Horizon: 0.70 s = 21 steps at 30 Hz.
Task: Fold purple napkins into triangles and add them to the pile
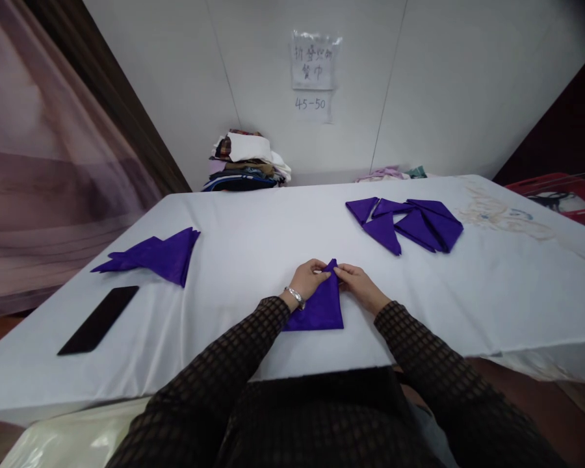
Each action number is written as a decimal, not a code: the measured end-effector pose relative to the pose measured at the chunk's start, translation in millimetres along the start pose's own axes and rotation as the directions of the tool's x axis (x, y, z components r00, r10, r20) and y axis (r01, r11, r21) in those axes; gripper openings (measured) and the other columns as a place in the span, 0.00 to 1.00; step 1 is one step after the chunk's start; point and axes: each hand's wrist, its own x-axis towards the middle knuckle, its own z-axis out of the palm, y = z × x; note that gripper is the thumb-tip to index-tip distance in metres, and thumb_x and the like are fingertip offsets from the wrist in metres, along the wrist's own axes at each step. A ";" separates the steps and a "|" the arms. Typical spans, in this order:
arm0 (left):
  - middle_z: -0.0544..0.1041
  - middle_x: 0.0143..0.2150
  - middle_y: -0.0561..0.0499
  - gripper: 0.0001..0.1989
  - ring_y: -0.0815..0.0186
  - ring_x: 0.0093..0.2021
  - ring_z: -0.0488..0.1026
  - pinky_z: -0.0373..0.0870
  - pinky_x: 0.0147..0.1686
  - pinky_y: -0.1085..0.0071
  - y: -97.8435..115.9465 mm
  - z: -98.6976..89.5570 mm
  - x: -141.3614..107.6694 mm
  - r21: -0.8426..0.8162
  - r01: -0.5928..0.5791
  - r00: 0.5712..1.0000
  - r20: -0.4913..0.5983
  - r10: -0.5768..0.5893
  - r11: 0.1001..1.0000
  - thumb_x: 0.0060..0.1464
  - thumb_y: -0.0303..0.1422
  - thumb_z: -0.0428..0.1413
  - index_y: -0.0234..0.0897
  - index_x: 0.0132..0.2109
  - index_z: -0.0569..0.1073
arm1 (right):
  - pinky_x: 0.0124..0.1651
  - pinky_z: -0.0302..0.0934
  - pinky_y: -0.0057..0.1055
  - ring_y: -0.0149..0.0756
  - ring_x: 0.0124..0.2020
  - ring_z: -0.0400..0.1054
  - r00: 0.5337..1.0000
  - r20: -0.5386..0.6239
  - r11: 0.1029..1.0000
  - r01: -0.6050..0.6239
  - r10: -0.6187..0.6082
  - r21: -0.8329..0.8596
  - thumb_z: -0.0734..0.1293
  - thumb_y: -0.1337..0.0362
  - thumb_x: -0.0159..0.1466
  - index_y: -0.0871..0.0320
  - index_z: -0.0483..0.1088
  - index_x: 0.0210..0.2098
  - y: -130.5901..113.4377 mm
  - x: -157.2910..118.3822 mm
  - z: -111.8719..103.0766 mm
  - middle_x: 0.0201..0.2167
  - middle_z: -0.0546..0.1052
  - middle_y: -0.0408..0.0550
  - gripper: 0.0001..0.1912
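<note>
White-covered table | purple cloth smooth, pointed top, flat lower edge

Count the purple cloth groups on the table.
3: left cloth by black slab; middle cloth held by left hand and right hand; right cluster. Overlaps may hide individual cloths.

Long sheer dark brown-black sleeves with a small grid pattern, gathered at the cuffs; a shiny silver metal bracelet at the left wrist; dark clothing over the torso.
</note>
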 end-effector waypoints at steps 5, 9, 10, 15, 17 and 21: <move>0.73 0.23 0.57 0.08 0.72 0.22 0.68 0.65 0.25 0.75 -2.4 0.8 2.8 -0.090 0.073 0.997 0.019 -0.071 0.993 0.40 0.29 0.62 0.35 0.29 0.70 | 0.29 0.57 0.29 0.30 0.25 0.62 1.000 -0.019 1.000 -0.004 0.005 0.022 0.68 0.48 0.55 0.58 0.71 0.30 1.5 2.5 -1.3 0.24 0.70 0.41 0.18; 0.75 0.27 0.57 0.11 0.72 0.26 0.71 0.66 0.29 0.74 1.5 1.6 2.5 -0.189 0.059 0.997 0.054 -0.049 0.980 0.37 0.30 0.63 0.36 0.27 0.68 | 0.28 0.55 0.29 0.30 0.24 0.60 0.999 -0.044 1.000 -0.008 0.008 0.017 0.69 0.48 0.53 0.58 0.69 0.27 1.9 3.4 0.0 0.21 0.68 0.40 0.18; 0.76 0.29 0.56 0.11 0.71 0.28 0.71 0.67 0.31 0.74 2.6 1.8 2.6 -0.208 0.050 0.997 0.067 -0.037 0.977 0.36 0.31 0.63 0.36 0.27 0.68 | 0.28 0.55 0.29 0.29 0.24 0.60 0.999 -0.048 1.000 -0.008 0.008 0.009 0.68 0.48 0.53 0.58 0.69 0.27 1.8 3.4 0.2 0.21 0.68 0.40 0.18; 0.75 0.25 0.56 0.11 0.71 0.25 0.69 0.66 0.28 0.73 2.8 2.2 5.8 -0.172 0.098 0.993 0.086 -0.085 0.980 0.36 0.34 0.64 0.36 0.27 0.70 | 0.29 0.54 0.28 0.29 0.24 0.59 0.999 -0.042 0.999 0.019 -0.021 -0.045 0.67 0.50 0.55 0.57 0.69 0.26 1.0 1.8 0.0 0.21 0.67 0.40 0.16; 0.73 0.23 0.57 0.11 0.72 0.23 0.68 0.65 0.27 0.74 0.7 2.2 7.3 -0.145 0.107 0.993 0.072 -0.097 0.984 0.37 0.35 0.64 0.35 0.27 0.71 | 0.30 0.54 0.28 0.29 0.25 0.59 0.998 -0.034 0.998 0.041 -0.043 -0.042 0.66 0.51 0.57 0.57 0.69 0.27 -0.1 0.5 -0.4 0.22 0.67 0.40 0.15; 0.73 0.23 0.56 0.10 0.72 0.24 0.68 0.64 0.26 0.75 -2.4 1.9 8.6 -0.129 0.084 0.995 0.067 -0.076 0.988 0.38 0.36 0.63 0.35 0.26 0.72 | 0.29 0.54 0.29 0.30 0.26 0.59 0.998 -0.017 0.999 0.053 -0.054 -0.011 0.64 0.49 0.59 0.57 0.68 0.28 -3.1 -2.0 0.0 0.24 0.67 0.41 0.17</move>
